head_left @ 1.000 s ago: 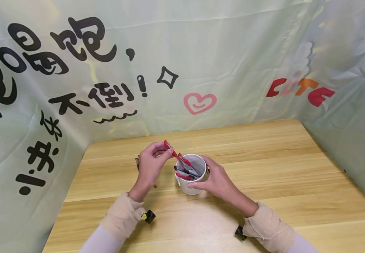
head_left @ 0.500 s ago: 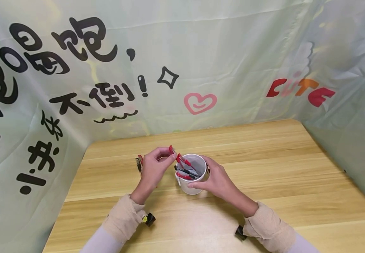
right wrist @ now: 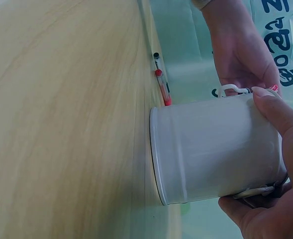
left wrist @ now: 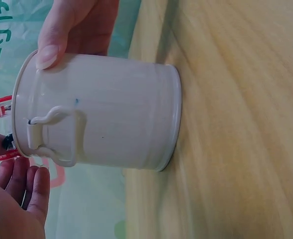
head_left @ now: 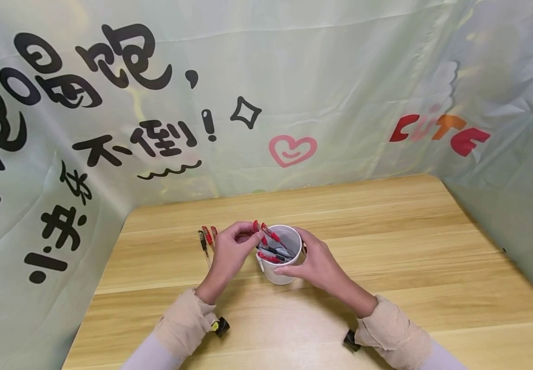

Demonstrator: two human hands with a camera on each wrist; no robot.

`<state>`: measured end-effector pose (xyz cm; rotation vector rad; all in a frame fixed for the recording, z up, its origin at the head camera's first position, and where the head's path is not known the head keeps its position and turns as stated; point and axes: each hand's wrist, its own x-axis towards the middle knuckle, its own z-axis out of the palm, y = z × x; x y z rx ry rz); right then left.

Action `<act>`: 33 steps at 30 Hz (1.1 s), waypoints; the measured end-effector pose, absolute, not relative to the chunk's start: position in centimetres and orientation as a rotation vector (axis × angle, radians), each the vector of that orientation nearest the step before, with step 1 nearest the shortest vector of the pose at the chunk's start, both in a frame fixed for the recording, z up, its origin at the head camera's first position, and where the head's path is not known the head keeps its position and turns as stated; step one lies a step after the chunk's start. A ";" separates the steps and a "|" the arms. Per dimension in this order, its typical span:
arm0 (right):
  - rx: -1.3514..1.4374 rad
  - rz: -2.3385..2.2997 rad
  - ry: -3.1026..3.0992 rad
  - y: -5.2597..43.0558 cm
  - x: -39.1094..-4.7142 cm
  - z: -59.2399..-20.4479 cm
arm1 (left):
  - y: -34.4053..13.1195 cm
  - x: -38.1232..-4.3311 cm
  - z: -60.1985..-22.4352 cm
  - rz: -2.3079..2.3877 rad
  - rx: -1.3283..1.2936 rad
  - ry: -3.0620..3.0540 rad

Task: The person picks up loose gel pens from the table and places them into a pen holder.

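A small white metal bucket (head_left: 278,277) with side handles stands upright on the table. My right hand (head_left: 319,259) grips its right side, thumb on the near wall. At the left of the rim, my left hand (head_left: 231,252) pinches a red gel pen (head_left: 255,225), whose lower end points into the bucket. Inside lean another red pen (head_left: 271,234), a red-capped pen (head_left: 270,258) and a black pen (head_left: 268,250); their lower parts are hidden. In the left wrist view the left fingertips (left wrist: 39,191) are beside the bucket's rim.
Left of the bucket, a black pen (head_left: 203,239) and two red pens, one red pen (head_left: 208,236) nearest it, lie on the wooden table (head_left: 386,231). A printed cloth (head_left: 340,92) hangs behind the table and along both sides.
My left hand has moved right and down, lowering the red pen into the bucket's mouth. Pens on the table have come into view behind that hand. The right hand and bucket have stayed put.
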<state>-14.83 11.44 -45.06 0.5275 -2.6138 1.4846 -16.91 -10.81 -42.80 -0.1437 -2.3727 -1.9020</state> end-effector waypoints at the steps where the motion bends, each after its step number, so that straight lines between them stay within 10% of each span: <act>1: 0.527 1.483 -2.614 11.4 -14.8 -45.1 | -10.8 -16.9 -42.9 -1.902 -0.140 -2.373; 33: 0.542 1.503 -2.591 11.6 -14.8 -45.1 | -11.6 -16.7 -43.1 -1.927 -0.185 -2.349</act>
